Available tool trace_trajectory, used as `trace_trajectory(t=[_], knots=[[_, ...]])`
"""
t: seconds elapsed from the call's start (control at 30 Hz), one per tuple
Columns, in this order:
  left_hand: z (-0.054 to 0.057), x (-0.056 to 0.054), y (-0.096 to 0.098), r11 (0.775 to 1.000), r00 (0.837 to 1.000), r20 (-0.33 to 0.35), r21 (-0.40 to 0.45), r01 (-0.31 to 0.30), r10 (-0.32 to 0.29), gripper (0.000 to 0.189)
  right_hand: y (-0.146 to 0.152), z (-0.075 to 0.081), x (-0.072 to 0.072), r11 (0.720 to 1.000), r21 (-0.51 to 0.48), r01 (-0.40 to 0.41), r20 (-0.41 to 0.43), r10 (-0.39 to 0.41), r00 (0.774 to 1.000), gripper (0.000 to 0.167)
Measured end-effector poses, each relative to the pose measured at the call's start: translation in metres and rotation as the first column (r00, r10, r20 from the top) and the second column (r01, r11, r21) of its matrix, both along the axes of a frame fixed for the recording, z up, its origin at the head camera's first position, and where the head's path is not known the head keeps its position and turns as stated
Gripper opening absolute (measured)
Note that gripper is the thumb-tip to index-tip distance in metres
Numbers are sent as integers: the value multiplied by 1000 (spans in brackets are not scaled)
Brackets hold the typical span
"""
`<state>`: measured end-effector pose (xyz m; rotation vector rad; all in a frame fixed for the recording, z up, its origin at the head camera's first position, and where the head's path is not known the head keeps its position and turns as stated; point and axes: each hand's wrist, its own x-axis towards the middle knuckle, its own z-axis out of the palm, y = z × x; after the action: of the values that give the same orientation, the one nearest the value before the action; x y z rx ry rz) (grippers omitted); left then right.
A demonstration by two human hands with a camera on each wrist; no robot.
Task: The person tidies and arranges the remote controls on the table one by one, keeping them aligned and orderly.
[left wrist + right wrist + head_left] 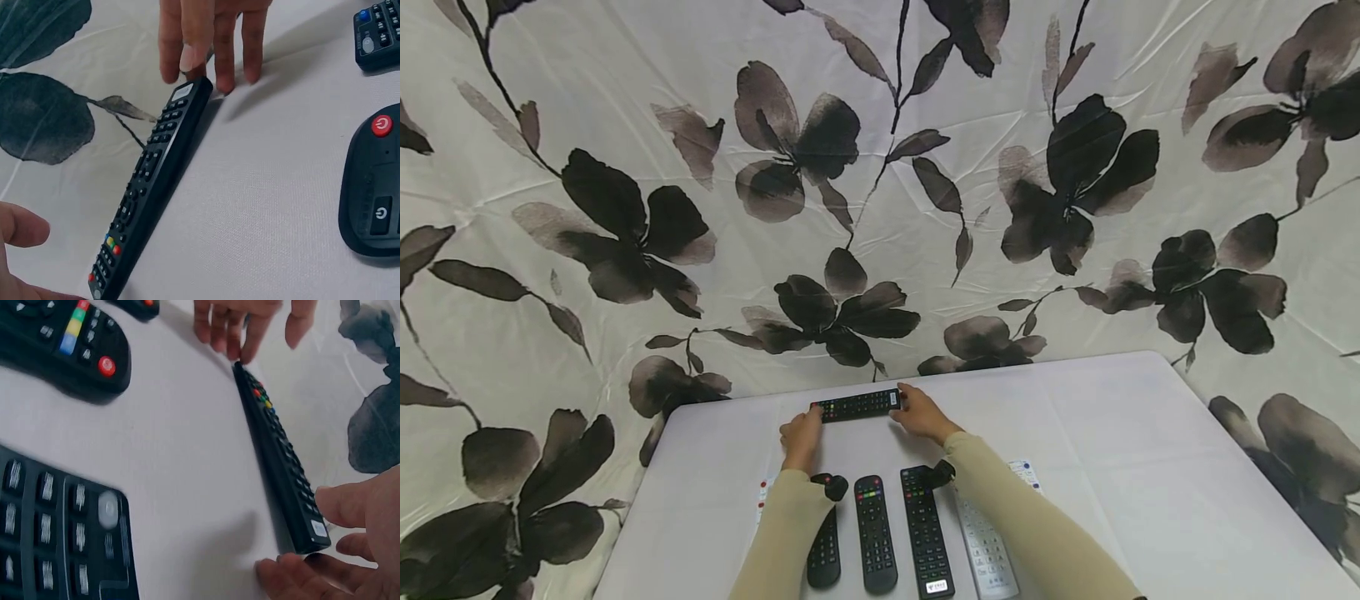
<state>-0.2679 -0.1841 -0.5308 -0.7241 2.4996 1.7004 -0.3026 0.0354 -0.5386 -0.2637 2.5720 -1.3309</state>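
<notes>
A slim black remote control (859, 405) with a white label at its right end lies crosswise near the table's far edge. At its left end is my left hand (801, 437). In the right wrist view the left fingertips (234, 349) touch that end, while the thumb stands away from it. My right hand (922, 414) is at the labelled end, its fingers fairly straight. The right thumb (340, 505) lies along the remote's edge in the right wrist view, with the other fingers beside the end. Neither hand curls round the remote.
Nearer me lie a black remote (824, 550) partly hidden by the left wrist camera, a rounded black remote (876, 533), a longer black remote (927, 533) and a pale grey remote (987, 542) partly under the right sleeve. A floral cloth (880, 208) hangs behind the white table (1097, 467).
</notes>
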Motion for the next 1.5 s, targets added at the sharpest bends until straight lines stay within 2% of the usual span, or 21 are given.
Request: trace_trajectory(t=[0.17,0.3,0.4,0.5,0.6,0.67,0.77,0.97,1.07,1.13,1.33,1.5], knots=[[-1,-4,7,1000,1000,28,1,10,-10,65,1,-2,0,999,-37,25,-21,-26,999,60],[-1,-3,14,1000,1000,4,24,9,-9,63,7,-8,4,987,-93,129,0,-130,992,49],[-2,1,21,994,998,-64,108,10,-3,58,16,-6,10,953,-212,216,58,-209,976,38],[0,5,31,979,992,-127,200,26,-1,55,31,3,21,900,-339,275,110,-253,961,30],[6,8,44,970,987,-160,237,56,-18,54,49,16,33,864,-405,300,126,-272,954,27],[11,10,54,968,985,-171,239,77,-36,53,63,24,42,853,-421,309,124,-283,951,27],[19,14,73,962,978,-194,246,119,-72,52,86,34,58,850,-422,315,123,-290,949,29],[32,32,123,944,965,-222,266,197,-139,49,140,44,98,879,-351,323,118,-301,946,32],[33,43,150,921,957,-217,297,254,-194,49,169,43,123,882,-326,341,130,-315,940,32],[33,50,168,900,945,-223,315,301,-238,50,187,41,140,881,-304,363,141,-335,932,33],[28,69,216,818,895,-238,367,443,-378,53,229,28,188,866,-228,445,200,-406,892,39],[23,79,244,743,851,-243,415,525,-465,56,246,17,216,852,-160,499,265,-450,853,43]])
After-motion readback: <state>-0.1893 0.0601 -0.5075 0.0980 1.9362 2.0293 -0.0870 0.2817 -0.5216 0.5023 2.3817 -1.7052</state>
